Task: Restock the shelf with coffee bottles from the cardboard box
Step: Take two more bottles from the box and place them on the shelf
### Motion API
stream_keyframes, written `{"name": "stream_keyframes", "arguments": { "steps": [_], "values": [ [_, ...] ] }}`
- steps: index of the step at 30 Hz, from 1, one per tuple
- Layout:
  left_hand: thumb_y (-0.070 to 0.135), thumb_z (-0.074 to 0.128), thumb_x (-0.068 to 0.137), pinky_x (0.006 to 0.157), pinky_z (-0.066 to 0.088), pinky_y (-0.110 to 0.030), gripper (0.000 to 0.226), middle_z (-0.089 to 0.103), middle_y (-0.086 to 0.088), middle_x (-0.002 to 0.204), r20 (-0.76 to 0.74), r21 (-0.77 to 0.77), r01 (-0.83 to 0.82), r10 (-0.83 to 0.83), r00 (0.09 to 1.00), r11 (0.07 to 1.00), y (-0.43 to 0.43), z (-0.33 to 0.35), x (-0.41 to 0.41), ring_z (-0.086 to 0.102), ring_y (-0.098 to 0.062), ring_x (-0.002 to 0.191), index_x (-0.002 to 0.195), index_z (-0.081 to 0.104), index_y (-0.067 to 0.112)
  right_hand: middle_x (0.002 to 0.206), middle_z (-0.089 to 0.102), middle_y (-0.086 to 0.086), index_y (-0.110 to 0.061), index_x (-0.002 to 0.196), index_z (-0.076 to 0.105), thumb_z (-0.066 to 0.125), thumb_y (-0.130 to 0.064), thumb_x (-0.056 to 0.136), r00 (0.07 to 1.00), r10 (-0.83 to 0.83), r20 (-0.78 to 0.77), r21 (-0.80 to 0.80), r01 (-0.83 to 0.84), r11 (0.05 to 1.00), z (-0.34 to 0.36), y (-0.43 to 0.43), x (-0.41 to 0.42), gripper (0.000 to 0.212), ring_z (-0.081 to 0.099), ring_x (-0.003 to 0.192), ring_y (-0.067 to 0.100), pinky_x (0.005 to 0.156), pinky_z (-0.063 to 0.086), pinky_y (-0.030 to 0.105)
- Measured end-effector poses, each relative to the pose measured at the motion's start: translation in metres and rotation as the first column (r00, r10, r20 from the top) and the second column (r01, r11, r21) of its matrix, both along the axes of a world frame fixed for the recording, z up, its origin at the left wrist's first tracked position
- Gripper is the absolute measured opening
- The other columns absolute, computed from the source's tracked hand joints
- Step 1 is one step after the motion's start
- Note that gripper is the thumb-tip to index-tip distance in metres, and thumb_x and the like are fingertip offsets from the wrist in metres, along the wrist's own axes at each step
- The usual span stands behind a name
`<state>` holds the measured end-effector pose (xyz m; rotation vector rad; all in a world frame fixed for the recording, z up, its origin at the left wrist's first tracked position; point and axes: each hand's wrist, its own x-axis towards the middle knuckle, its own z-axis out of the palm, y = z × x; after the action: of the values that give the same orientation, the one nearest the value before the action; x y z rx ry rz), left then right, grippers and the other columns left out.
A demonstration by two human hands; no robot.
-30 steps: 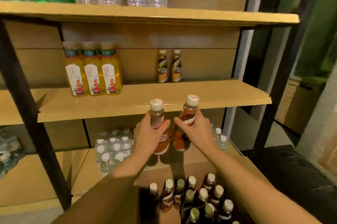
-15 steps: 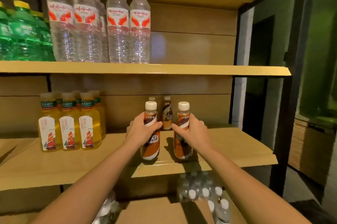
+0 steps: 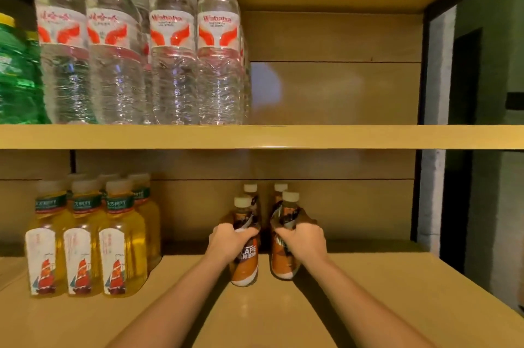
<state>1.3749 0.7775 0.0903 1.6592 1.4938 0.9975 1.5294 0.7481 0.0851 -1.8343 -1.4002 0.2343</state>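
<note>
Clasping the left coffee bottle (image 3: 245, 265) in my left grip (image 3: 229, 242) and the right coffee bottle (image 3: 282, 262) in my right grip (image 3: 304, 240), I stand both on the shelf (image 3: 368, 291), just in front of the two far bottles (image 3: 251, 190), so rows align.

place: shop | evidence: shelf (image 3: 368, 136) rows of water bottles (image 3: 173, 58), yellow drink bottles (image 3: 82, 248)

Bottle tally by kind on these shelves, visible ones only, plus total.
Coffee bottles: 4, one gripped by the left hand, one by the right hand
Yellow tea bottles: 6
Clear water bottles: 5, maybe more hidden behind
Green bottles: 2, cut off at the frame edge
Total: 17 visible
</note>
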Motion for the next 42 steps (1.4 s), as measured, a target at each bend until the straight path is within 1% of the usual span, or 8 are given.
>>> {"name": "stream_keyframes", "arguments": {
  "steps": [8,11,16,27,30,35,39,42],
  "values": [
    [0.050,0.069,0.071,0.104,0.041,-0.047,0.070,0.056,-0.006,0.129,0.088,-0.041,0.130,-0.126,0.988,0.991,0.043,0.004,0.015,0.053,-0.031,0.119,0.130,0.044,0.022,0.069,0.048,-0.010,-0.025,0.073,0.042,0.054,-0.050,0.087,1.000,0.010,0.002,-0.046,-0.010,0.999,-0.004,0.037,-0.001,0.031,0.048,0.058,0.004,0.059,0.043,0.016],
    [0.031,0.068,0.080,0.104,0.042,-0.044,0.049,0.057,-0.007,0.129,0.087,0.038,0.147,-0.150,0.985,0.988,0.047,0.007,0.021,0.053,-0.029,0.120,0.124,0.047,0.021,0.094,0.065,-0.002,-0.023,0.107,0.053,0.063,-0.048,0.082,1.000,0.001,0.006,0.086,-0.001,0.996,-0.005,0.045,-0.001,0.037,0.066,0.081,0.016,0.073,0.056,0.028],
    [0.028,0.069,0.080,0.104,0.040,-0.043,0.056,0.054,-0.008,0.132,0.090,0.067,0.133,-0.139,0.986,0.989,0.052,0.004,0.027,0.050,-0.030,0.123,0.130,0.043,0.020,0.102,0.067,0.001,-0.020,0.113,0.052,0.065,-0.050,0.079,0.999,-0.034,0.030,0.114,0.030,0.993,-0.009,0.048,-0.004,0.047,0.067,0.092,0.020,0.079,0.057,0.035],
    [0.072,0.065,0.052,0.105,0.041,-0.048,0.096,0.053,-0.005,0.134,0.092,0.008,0.159,-0.159,0.983,0.987,0.059,-0.013,0.020,0.051,-0.030,0.123,0.135,0.039,0.030,0.115,0.063,0.005,-0.018,0.125,0.044,0.061,-0.051,0.082,0.997,-0.042,0.066,0.096,0.036,0.995,-0.009,0.047,-0.004,0.056,0.062,0.105,0.023,0.088,0.054,0.038],
    [0.063,0.061,0.071,0.105,0.040,-0.039,0.082,0.052,-0.009,0.137,0.035,-0.108,0.143,-0.140,0.990,0.984,0.052,-0.012,0.020,0.048,-0.031,0.126,0.137,0.041,0.020,0.117,0.061,0.005,-0.018,0.126,0.042,0.061,-0.051,0.082,0.998,-0.023,0.051,0.075,0.019,0.997,-0.008,0.044,-0.005,0.058,0.061,0.107,0.022,0.089,0.053,0.039],
    [0.084,0.057,0.037,0.107,0.037,-0.050,0.123,0.052,-0.010,0.134,0.023,-0.182,0.140,-0.138,0.990,0.973,0.061,-0.019,0.023,0.048,-0.033,0.123,0.140,0.033,0.022,0.119,0.059,0.003,-0.021,0.128,0.040,0.060,-0.053,0.082,0.999,-0.018,0.027,0.043,0.017,0.999,-0.006,0.041,-0.004,0.060,0.059,0.108,0.022,0.090,0.052,0.037],
    [0.076,0.062,0.058,0.111,0.032,-0.046,0.104,0.044,-0.011,0.143,0.074,-0.180,0.138,-0.127,0.989,0.974,0.039,-0.007,0.016,0.042,-0.032,0.130,0.140,0.031,0.020,0.123,0.056,0.001,-0.026,0.129,0.033,0.057,-0.064,0.077,1.000,-0.002,0.010,-0.006,0.002,1.000,0.000,0.033,-0.004,0.069,0.056,0.113,0.023,0.092,0.049,0.038],
    [0.055,0.054,0.082,0.105,0.040,-0.040,0.052,0.055,-0.010,0.128,-0.065,-0.024,0.028,-0.029,0.997,0.999,0.022,0.003,0.002,0.052,-0.027,0.117,0.117,0.049,0.017,0.127,0.052,0.000,-0.027,0.130,0.030,0.052,-0.069,0.077,0.991,-0.047,0.124,0.011,0.046,0.999,0.009,0.015,0.001,0.071,0.052,0.117,0.024,0.091,0.045,0.037]
  ]
}}
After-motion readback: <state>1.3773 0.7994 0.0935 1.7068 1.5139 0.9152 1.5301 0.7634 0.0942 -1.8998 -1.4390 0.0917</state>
